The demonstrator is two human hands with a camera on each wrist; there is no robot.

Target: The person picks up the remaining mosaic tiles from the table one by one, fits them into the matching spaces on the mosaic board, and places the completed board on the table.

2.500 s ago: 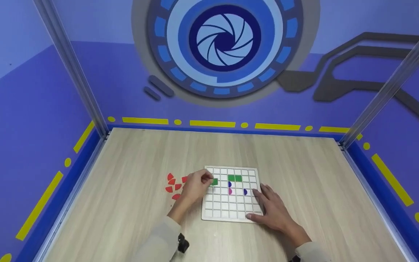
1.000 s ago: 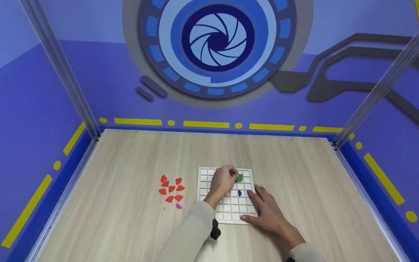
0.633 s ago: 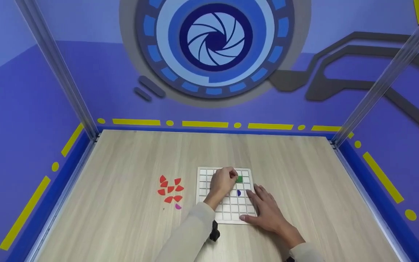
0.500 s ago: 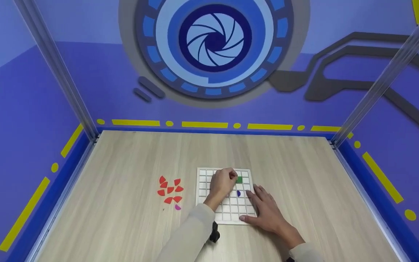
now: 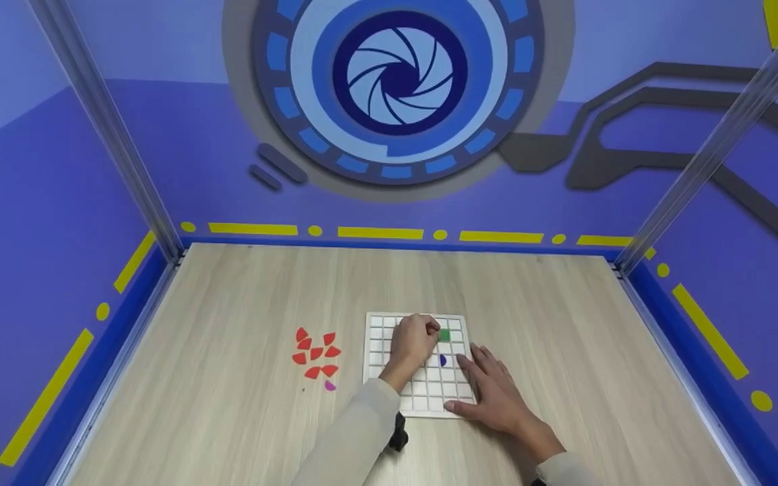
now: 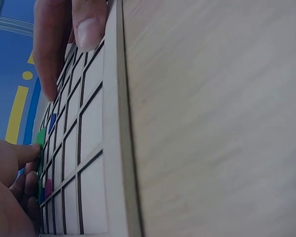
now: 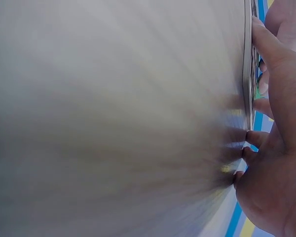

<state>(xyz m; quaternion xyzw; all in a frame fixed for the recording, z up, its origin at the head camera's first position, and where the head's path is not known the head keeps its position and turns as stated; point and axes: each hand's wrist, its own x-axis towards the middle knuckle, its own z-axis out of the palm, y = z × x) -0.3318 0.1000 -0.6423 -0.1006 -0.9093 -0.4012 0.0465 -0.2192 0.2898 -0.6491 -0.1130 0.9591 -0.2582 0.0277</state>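
A white gridded board (image 5: 434, 389) lies on the table under both hands. My left hand (image 5: 414, 343) reaches over its upper part, thumb and fingertips pinched at the left edge of a green square tile (image 5: 445, 335), which lies flat in the grid. The left wrist view shows the thumb against the green tile (image 6: 41, 137), with a pink piece (image 6: 48, 187) lower down. A dark blue half-circle (image 5: 442, 360) sits on the board. My right hand (image 5: 498, 397), fingers spread, rests along the board's right edge, thumb on the near corner. The left hand hides several cells.
Several red wedge pieces (image 5: 316, 353) lie loose on the wooden table (image 5: 240, 405) left of the board, with a magenta half-circle (image 5: 330, 385) just below them. Blue panels (image 5: 146, 148) with metal posts (image 5: 125, 155) enclose the table's back and sides.
My left hand has carried the green tile from the board's left side to the upper right, where it went from tilted to flat. The right hand stays on the board's edge.
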